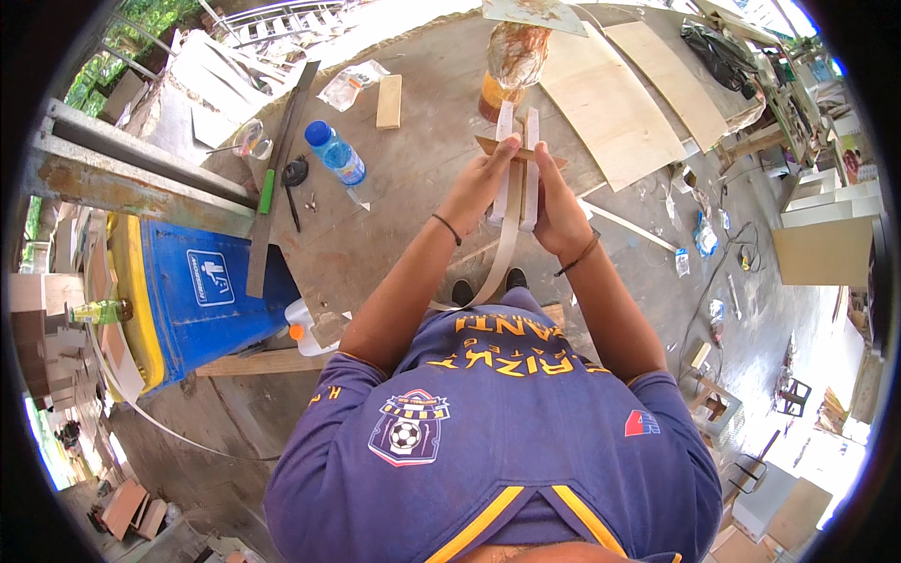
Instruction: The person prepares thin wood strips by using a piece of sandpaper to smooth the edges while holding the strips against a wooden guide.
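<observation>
Above the worktable, my left hand [477, 188] and my right hand [561, 211] are closed from both sides around two narrow pale boards [503, 192] held side by side. Both thumbs press a thin brown flat piece [487, 144] lying crosswise over them. A long, flexible pale strip [508, 253] runs along the gap between the boards and curls down towards my waist. Fingers under the boards are hidden. Just beyond stands a jar of amber material [496, 98], its upper part wrapped in stained plastic, with a flat plate [535, 13] on top.
On the worktable [404, 169] lie thin plywood sheets [610, 113], a small wood block [389, 101], a blue-capped bottle [335, 154] and a green-marked metal bar [272, 178]. A blue bin [221, 291] stands left. Cables [699, 281] and scraps litter the floor at right.
</observation>
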Demonstrator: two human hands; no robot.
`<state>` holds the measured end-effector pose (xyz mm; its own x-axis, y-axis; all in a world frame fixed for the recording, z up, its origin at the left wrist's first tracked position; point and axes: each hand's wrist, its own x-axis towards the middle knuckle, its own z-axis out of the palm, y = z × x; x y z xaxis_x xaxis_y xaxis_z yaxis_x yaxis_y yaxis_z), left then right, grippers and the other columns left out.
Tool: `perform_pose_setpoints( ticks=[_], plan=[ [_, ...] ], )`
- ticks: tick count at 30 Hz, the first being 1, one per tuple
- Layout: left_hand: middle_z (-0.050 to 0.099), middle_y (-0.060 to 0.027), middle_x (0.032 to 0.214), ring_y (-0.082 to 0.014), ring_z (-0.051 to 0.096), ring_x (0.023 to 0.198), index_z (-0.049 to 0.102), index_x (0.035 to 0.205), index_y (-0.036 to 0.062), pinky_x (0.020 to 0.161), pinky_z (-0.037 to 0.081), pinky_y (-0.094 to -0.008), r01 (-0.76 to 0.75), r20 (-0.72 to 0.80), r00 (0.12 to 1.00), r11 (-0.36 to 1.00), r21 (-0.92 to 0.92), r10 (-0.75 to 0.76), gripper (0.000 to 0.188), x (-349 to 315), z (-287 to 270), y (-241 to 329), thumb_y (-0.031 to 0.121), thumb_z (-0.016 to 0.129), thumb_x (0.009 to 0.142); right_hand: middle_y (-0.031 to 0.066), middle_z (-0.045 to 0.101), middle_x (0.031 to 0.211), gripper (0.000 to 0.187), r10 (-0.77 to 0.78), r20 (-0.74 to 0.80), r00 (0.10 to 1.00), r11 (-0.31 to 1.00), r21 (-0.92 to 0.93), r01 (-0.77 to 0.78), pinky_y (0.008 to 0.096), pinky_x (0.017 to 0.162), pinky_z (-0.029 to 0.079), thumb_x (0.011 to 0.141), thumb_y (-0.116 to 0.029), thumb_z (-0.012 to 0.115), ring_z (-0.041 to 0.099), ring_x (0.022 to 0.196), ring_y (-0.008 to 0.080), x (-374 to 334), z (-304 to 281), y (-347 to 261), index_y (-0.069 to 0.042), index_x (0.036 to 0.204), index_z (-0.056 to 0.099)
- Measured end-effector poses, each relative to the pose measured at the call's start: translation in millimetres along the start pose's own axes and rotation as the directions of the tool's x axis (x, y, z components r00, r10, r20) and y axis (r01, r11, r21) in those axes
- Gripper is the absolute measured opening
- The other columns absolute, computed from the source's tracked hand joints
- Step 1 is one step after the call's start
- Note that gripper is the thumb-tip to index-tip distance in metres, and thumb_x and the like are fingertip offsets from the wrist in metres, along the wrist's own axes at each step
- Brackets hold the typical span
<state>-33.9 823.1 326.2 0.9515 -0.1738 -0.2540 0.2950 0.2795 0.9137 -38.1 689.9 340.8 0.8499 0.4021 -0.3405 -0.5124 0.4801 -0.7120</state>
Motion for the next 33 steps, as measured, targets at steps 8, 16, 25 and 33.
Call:
perform_pose_setpoints(
  ticks=[8,16,25,33],
  plan=[
    [0.061,-0.0083,0.094,-0.0140,0.061,0.081,0.057,0.111,0.0002,0.066,0.050,-0.0260,0.230,-0.043,0.972,0.972,-0.038,-0.232,0.067,17,-9,-18,0.062,0.049,0.085,0.0061,0.062,0.102,0.047,0.004,-0.100,0.995,1.000,-0.029,-0.007,0.0306,0.077,0.052,0.092,-0.047,0.048,0.062,0.089,0.0164,32,-22,24,-0.007,0.117,0.053],
    [0.062,-0.0089,0.096,-0.0147,0.064,0.079,0.055,0.112,0.0009,0.067,0.054,-0.0273,0.291,-0.033,0.954,0.945,-0.150,-0.299,0.065,38,-3,-34,0.060,0.053,0.085,0.0062,0.061,0.102,0.055,0.107,-0.027,0.994,0.992,-0.060,-0.109,0.0325,0.074,0.054,0.088,-0.055,0.048,0.063,0.087,0.0173,37,-36,10,-0.009,0.119,0.051],
    [0.063,-0.0114,0.096,-0.0178,0.064,0.080,0.055,0.112,-0.0014,0.068,0.053,-0.0294,0.233,-0.007,0.971,0.957,-0.174,-0.238,0.072,65,26,-33,0.063,0.057,0.080,0.0063,0.060,0.106,0.065,0.293,0.070,0.953,0.952,-0.115,-0.284,0.0346,0.072,0.052,0.086,-0.063,0.044,0.061,0.088,0.0179,41,-70,-29,-0.010,0.123,0.048],
    [0.062,-0.0096,0.099,-0.0144,0.064,0.080,0.052,0.118,0.0022,0.066,0.055,-0.0271,0.291,-0.028,0.954,0.944,-0.157,-0.299,0.064,74,40,-33,0.057,0.055,0.084,0.0052,0.063,0.093,0.042,0.086,0.115,0.990,0.667,-0.744,0.029,0.0283,0.067,0.046,0.088,-0.036,0.060,0.061,0.085,0.0157,26,-141,-71,-0.001,0.110,0.056]
  ],
)
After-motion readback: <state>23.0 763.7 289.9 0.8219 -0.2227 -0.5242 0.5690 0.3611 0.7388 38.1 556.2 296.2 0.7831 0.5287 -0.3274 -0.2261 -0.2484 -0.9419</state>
